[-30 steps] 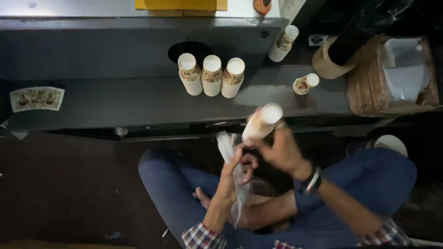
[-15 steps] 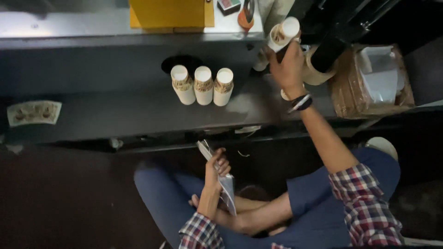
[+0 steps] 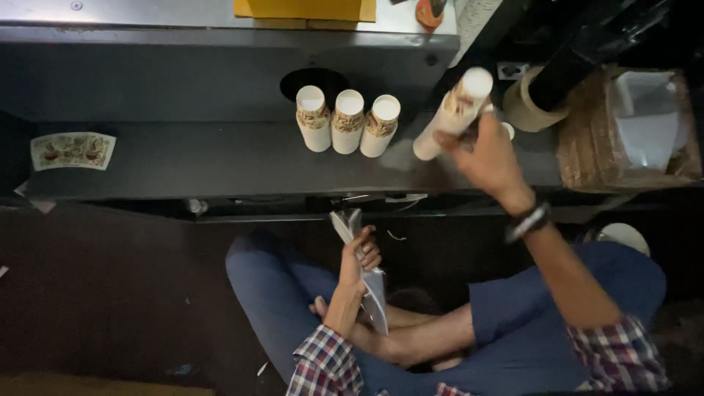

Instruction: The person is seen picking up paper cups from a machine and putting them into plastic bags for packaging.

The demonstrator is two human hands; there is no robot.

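My right hand [image 3: 489, 155] grips a tall stack of white paper cups [image 3: 453, 111] with brown print, tilted, its lower end touching the dark shelf [image 3: 205, 158]. Three similar cup stacks [image 3: 347, 121] stand side by side just left of it. My left hand [image 3: 358, 254] is held low over my lap and is shut on a thin clear plastic sleeve [image 3: 364, 277] that hangs down. I sit cross-legged in blue trousers and a checked shirt.
A flat printed cup blank [image 3: 72, 149] lies at the shelf's left end. A round hole [image 3: 314, 81] opens behind the cup stacks. A roll of brown tape [image 3: 529, 111] and a woven basket [image 3: 623, 139] with a white container sit at the right.
My right hand carried a cup stack up from my lap to the back right, then brought it down and left onto the shelf beside the three stacks. My left hand kept the plastic sleeve.
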